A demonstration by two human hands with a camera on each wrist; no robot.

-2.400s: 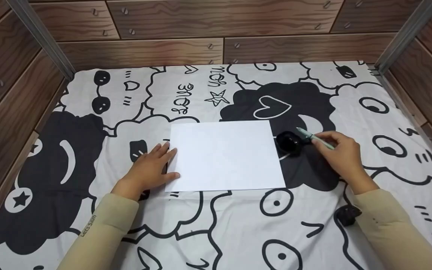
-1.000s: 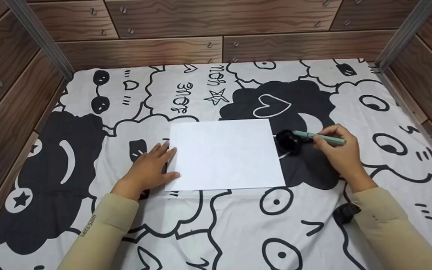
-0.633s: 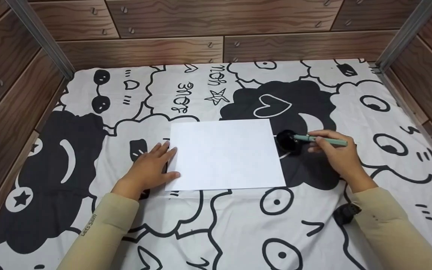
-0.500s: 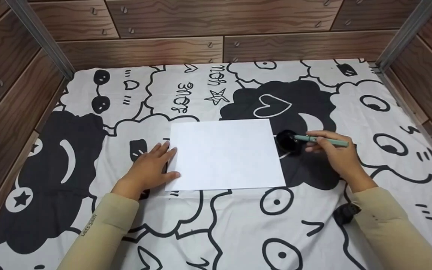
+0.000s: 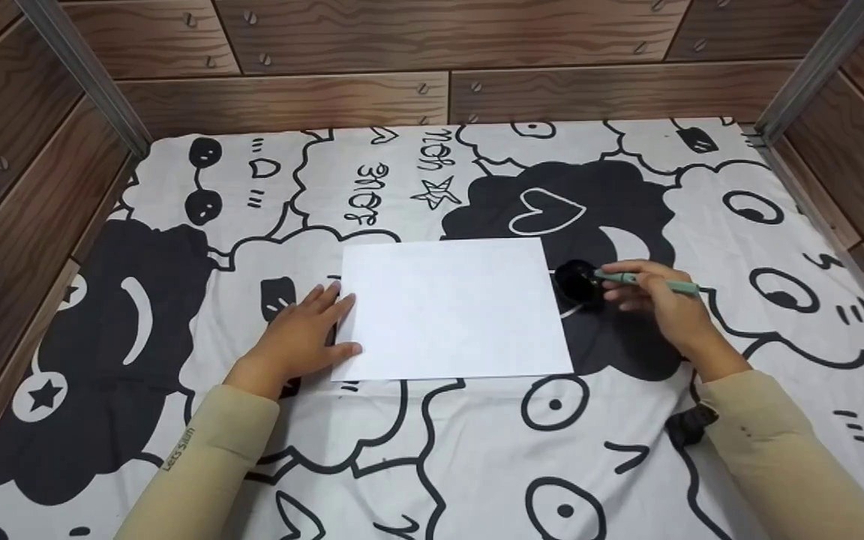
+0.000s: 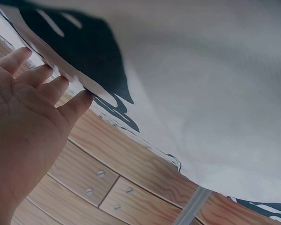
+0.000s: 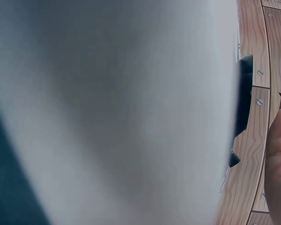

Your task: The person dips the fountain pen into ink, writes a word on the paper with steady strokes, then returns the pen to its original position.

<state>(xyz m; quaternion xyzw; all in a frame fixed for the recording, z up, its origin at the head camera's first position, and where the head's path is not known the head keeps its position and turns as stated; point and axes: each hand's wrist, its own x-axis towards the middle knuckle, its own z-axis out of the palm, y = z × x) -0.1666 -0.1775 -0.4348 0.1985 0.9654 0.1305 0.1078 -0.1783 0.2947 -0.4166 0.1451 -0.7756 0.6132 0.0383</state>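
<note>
Left hand (image 5: 298,336) spread, thumb and fingertips on the nearer edge of the white paper (image 5: 454,311). Right hand (image 5: 668,309) pinching a green pen (image 5: 620,277), tip at the rim of the black pot (image 5: 574,285); contact unclear. Paper lies between the hands, its opposite edge just beside the pot. Patterned cloth (image 5: 469,435) runs forward of both hands to the plank wall (image 5: 432,37).

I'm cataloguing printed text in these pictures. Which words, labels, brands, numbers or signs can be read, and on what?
"LOVE": on the patterned cloth, turned sideways.
"YOU", probably, in looped letters: on the same cloth, beside a drawn star, also sideways.
"Lets", then a word too blurred to read: on the left sleeve.
No lettering can be made out on the pen, white sheet or black round object.
</note>
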